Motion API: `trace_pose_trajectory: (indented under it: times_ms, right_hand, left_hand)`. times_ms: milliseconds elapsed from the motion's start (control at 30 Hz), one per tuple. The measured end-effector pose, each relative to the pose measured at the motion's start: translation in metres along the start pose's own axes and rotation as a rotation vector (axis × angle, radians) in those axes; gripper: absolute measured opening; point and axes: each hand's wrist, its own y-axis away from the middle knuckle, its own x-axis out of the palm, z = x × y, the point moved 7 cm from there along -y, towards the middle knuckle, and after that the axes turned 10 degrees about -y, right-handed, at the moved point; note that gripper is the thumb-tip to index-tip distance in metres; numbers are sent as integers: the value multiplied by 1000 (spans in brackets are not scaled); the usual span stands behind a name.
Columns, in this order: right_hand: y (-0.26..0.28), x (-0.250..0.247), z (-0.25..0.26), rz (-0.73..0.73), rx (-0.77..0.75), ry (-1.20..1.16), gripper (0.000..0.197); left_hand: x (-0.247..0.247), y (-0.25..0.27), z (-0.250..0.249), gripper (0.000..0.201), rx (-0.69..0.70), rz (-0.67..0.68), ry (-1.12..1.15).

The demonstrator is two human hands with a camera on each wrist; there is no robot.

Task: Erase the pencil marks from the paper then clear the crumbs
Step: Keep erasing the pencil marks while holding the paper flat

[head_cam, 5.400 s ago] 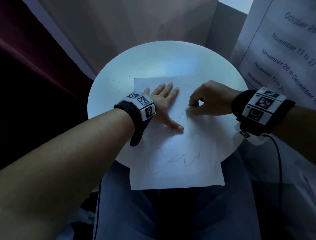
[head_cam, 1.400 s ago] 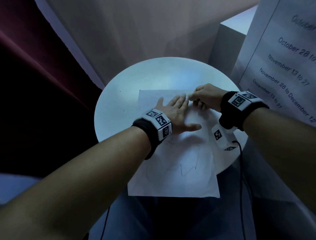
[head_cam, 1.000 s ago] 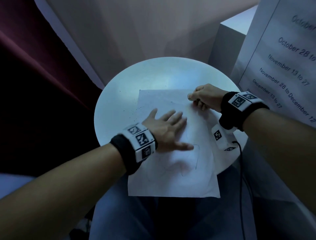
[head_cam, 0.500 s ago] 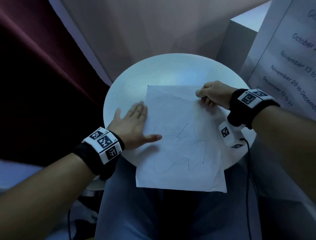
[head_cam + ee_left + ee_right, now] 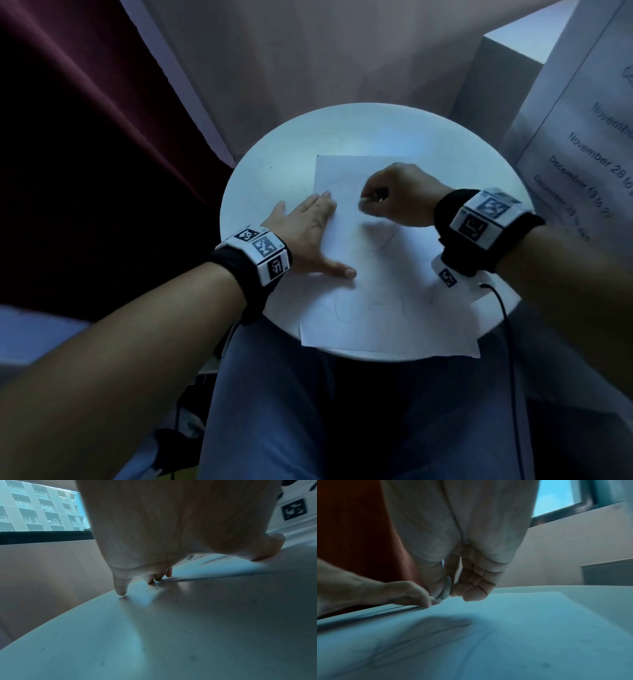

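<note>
Our left hand (image 5: pixel 305 233) has slid to the paper's (image 5: pixel 387 308) left edge, flat on the bench (image 5: pixel 342 137); our right hand (image 5: pixel 397 198), pinching the eraser (image 5: pixel 444 592), has returned over the remaining marks (image 5: pixel 370 305).

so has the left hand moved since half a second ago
Yes. The left hand has shifted right, from mostly on the bare table onto the left edge of the paper, fingers flat.
</note>
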Motion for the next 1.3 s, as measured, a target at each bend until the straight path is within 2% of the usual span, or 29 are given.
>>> trace_pose_trajectory:
  times_ms: [67, 167, 300, 467, 567, 633, 733, 800, 833, 1000, 1100, 1167, 1200, 1300]
  right_hand:
    - [0, 16, 12, 32, -50, 27, 13]
    - [-2, 26, 16, 35, -45, 39, 14]
    - [5, 40, 26, 26, -75, 82, 17]
    - [19, 59, 47, 220, -138, 67, 12]
    - [-2, 34, 34, 100, -49, 126, 16]
    - [-4, 31, 34, 67, -41, 147, 18]
    - [15, 57, 56, 221, -118, 201, 14]
    - [31, 67, 60, 346, -92, 152, 11]
    - [30, 64, 57, 358, -86, 136, 10]
    - [0, 32, 34, 128, -18, 127, 18]
    - [18, 53, 52, 248, -90, 170, 15]
    - [35, 65, 60, 382, -92, 159, 12]
    - [35, 64, 60, 398, -92, 162, 11]
    - [4, 37, 42, 206, -45, 148, 13]
  left_hand:
    - [0, 0, 2, 128, 28, 26, 5]
    - [4, 1, 4, 131, 58, 86, -44]
    - [7, 0, 4, 131, 75, 87, -75]
    - [9, -3, 4, 132, 83, 87, -44]
    - [10, -3, 5, 132, 85, 92, -62]
    - [10, -4, 6, 133, 83, 91, -68]
    - [11, -4, 4, 134, 87, 101, -52]
    - [12, -5, 4, 137, 83, 103, -48]
    - [12, -5, 4, 139, 85, 107, -51]
    - [13, -6, 6, 143, 91, 127, -62]
    - [13, -6, 4, 145, 90, 125, -56]
    - [12, -6, 4, 145, 80, 125, -54]
    - [12, -5, 4, 146, 79, 128, -54]
    - [14, -6, 5, 147, 88, 139, -65]
